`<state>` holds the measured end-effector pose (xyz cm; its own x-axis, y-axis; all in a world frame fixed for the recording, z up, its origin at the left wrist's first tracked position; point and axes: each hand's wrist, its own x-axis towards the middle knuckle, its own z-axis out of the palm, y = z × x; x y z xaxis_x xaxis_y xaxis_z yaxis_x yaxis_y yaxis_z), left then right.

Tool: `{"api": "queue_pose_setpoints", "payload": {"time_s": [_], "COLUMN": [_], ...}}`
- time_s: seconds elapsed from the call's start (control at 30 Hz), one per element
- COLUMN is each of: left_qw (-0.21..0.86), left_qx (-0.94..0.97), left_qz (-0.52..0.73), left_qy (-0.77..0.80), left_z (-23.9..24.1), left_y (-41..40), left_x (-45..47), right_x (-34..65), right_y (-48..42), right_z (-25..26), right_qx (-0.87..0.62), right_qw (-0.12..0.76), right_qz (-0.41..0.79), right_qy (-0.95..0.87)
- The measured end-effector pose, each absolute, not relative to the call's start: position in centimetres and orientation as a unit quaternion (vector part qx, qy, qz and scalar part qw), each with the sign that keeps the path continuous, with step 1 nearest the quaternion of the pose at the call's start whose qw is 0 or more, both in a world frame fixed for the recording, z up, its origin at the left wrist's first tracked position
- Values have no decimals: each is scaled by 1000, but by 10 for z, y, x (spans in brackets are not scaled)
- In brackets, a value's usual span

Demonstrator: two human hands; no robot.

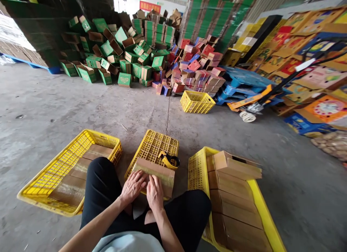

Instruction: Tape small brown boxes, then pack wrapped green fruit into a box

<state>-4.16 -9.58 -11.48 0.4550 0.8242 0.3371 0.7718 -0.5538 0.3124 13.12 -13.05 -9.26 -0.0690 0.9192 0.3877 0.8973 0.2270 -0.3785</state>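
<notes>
Box on near end of mid crate. L hand open, laid on box; R hand fingers bent, tips on box, can't tell if gripping. Tape dispenser on mid crate, just past box. L of mid crate: yellow bin w/ cartons. R of it: 2nd bin, more cartons.

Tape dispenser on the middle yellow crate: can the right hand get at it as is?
Probably yes: the tape dispenser lies by the far edge of the cardboard box the right hand touches, with nothing seen on top of it. The hand need only clear that edge.
</notes>
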Motion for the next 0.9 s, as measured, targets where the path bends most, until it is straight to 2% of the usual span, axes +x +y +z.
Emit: {"api": "queue_pose_setpoints", "payload": {"time_s": [0.27, 0.4, 0.5, 0.6, 0.73, 0.9], "left_qw": [47, 53, 59, 65, 86, 149], "left_qx": [818, 819, 823, 807, 787, 737], "left_qz": [256, 246, 247, 263, 270, 271], "left_qy": [513, 516, 509, 525, 548, 602], "left_z": [-119, -123, -125, -122, -117, -120], "left_y": [-90, -90, -91, -89, -82, -74], "left_x": [-59, -61, -61, -55, -42, -32], "right_x": [107, 115, 147, 184, 209, 227], "right_y": [-135, -142, -153, -157, -141, -121], "right_z": [-86, -86, -91, -102, -120, -122], "right_qx": [-684, -675, -690, -716, -727, -781], "right_qw": [207, 197, 217, 285, 364, 324], "right_qz": [3, 10, -4, -21, 43, 105], "right_qy": [-699, -711, -691, -637, -580, -523]}}
